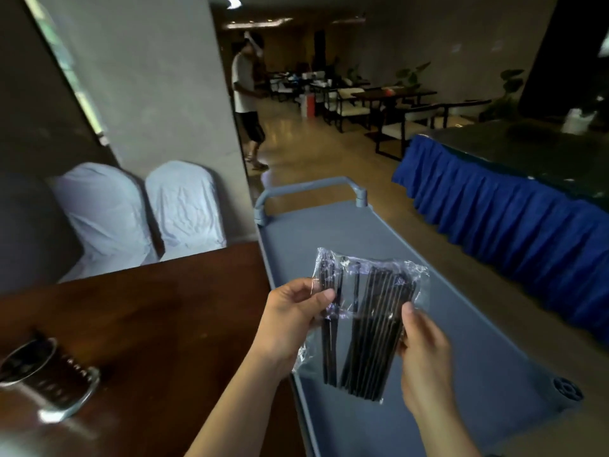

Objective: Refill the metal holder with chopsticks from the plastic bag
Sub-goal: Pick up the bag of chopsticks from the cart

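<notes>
A clear plastic bag (408, 275) full of several black chopsticks (372, 338) hangs in the air above the grey cart. My left hand (290, 321) pinches the bag's left side, thumb on top. My right hand (425, 354) grips its right edge. The perforated metal holder (49, 374) stands on the dark wooden table (148, 324) at the lower left, far to the left of both hands. What the holder contains is too dark to make out.
A grey service cart (333, 232) with a handle at its far end stands under the bag. Two white-covered chairs (148, 209) lean against the wall beyond the table. A blue-skirted table (494, 206) is at the right. A person (245, 97) stands in the far aisle.
</notes>
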